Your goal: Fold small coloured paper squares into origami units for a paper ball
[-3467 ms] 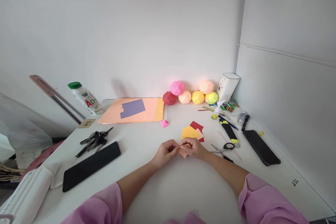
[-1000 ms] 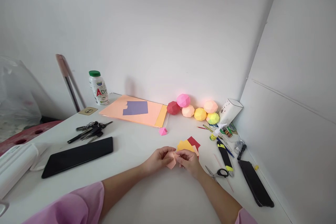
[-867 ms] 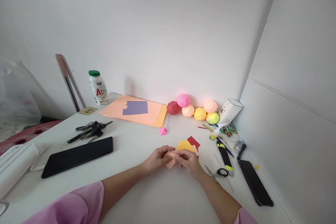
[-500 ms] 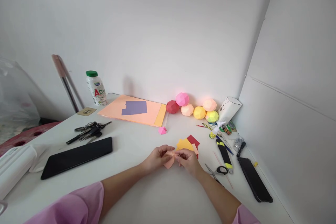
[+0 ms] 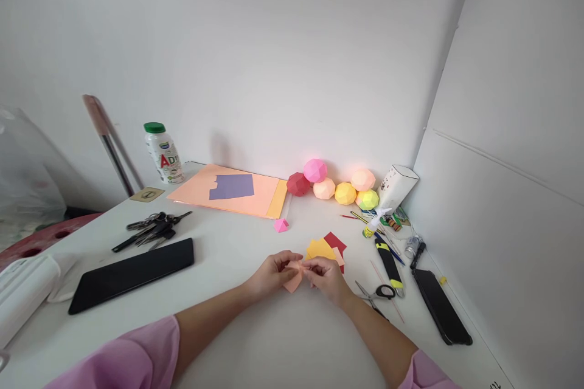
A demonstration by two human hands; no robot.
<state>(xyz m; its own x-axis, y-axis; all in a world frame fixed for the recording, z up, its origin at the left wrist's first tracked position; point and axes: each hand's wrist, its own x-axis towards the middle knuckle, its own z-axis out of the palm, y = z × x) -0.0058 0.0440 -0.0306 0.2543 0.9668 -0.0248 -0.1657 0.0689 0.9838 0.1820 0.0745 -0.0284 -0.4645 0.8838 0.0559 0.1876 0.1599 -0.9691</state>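
A small peach paper piece [image 5: 293, 280] is pinched between my two hands above the white table. My left hand [image 5: 274, 275] grips its left side, and my right hand [image 5: 325, 275] closes on its upper right; the fingers cover part of it. Just behind my right hand lie yellow paper pieces [image 5: 320, 248] and dark red paper [image 5: 336, 243], with a bit of peach paper [image 5: 338, 256] between. A small folded pink paper shape [image 5: 281, 225] sits farther back, touched by neither hand.
Faceted paper balls [image 5: 315, 171] stand against the wall. Scissors [image 5: 376, 295], a cutter knife [image 5: 389, 266], a glue bottle [image 5: 373, 225] and a phone [image 5: 441, 306] lie on the right. Leftward are paper sheets [image 5: 194, 190], keys [image 5: 155, 230], a black tablet-like slab [image 5: 132, 275] and a white bottle [image 5: 165, 158].
The view has shifted slightly. Both hands stay almost still, with the peach paper piece held between them as before.
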